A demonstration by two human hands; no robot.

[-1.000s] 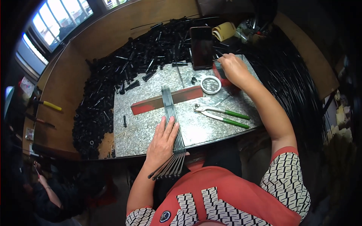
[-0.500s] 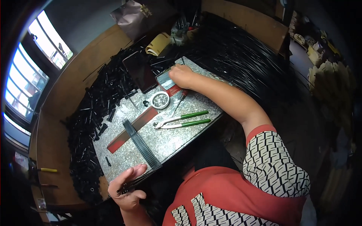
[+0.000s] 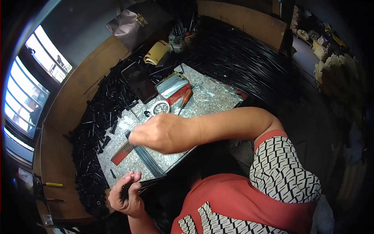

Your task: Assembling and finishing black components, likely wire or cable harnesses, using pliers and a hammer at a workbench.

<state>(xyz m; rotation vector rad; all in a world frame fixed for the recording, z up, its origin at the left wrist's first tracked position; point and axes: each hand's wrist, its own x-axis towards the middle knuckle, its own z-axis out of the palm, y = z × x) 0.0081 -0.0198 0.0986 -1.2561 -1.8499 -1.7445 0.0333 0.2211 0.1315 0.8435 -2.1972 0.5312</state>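
A row of thin black rods [image 3: 147, 160] lies side by side across a reddish-brown bar [image 3: 121, 154] on the speckled board [image 3: 206, 84]. My left hand [image 3: 126, 195] is closed around dark rods at the board's front edge; most of what it grips is hidden by the fingers. Over the far end of the row is my right hand [image 3: 161, 133], closed, its fingertips hidden and slightly blurred. Beyond it stands a white round dish [image 3: 160, 107] of small silvery pieces. Farther back are an open flat case [image 3: 172, 86] and a screwdriver with an orange handle [image 3: 187, 95].
Heaped black parts [image 3: 89, 156] border the board's left side. A dark phone [image 3: 138, 82] lies behind the dish. Long black rods [image 3: 241, 58] spread along the back right. A yellow roll [image 3: 156, 52] and a bag [image 3: 132, 25] are at the back.
My right hand has come from the flat case toward me and left, over the rods, now covering the green-handled pliers. The fingers of my left hand have closed in more.
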